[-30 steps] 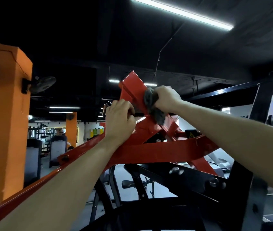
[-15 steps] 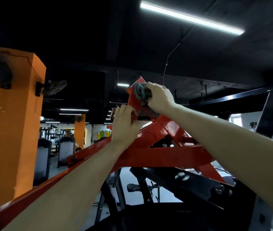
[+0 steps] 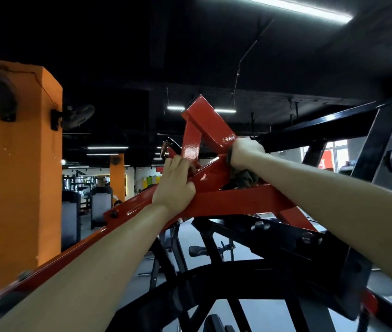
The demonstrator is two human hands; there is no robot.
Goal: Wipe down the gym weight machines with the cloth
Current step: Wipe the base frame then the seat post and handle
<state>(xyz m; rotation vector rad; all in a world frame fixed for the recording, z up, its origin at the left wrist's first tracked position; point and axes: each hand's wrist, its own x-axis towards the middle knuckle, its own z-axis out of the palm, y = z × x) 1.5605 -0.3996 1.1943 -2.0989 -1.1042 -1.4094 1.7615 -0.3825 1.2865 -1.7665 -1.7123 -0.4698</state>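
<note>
The person stood with both bare arms stretched up to the top of the weight machine (image 3: pixel 233 200), where its red painted bars met in a peak. The left hand (image 3: pixel 174 185) was clamped on the long red bar (image 3: pixel 128 212) that ran down beside that forearm, its fingers curled over the bar's upper edge. Just to the right of that hand, and a little higher, the right hand (image 3: pixel 246 153) was closed round a dark grey cloth (image 3: pixel 244 178) and pressed it to the slanted red bar (image 3: pixel 210 121) that climbed away above the knuckles. Most of the cloth bunched out below the right hand and hung against the joint of the bars (a thin edge of it also showed at the hand's left side). The fingers themselves were hidden behind the fist. The two hands were near each other but apart, with a glossy red upright between them. Beneath both wrists lay the black frame (image 3: pixel 286 238) with its bolts. Well off to the left of the left arm rose an orange pillar (image 3: pixel 18 164) with a wall fan (image 3: pixel 77 116) fixed to it. A strip light (image 3: pixel 298 8) burned on the dark ceiling high above the right hand.
</note>
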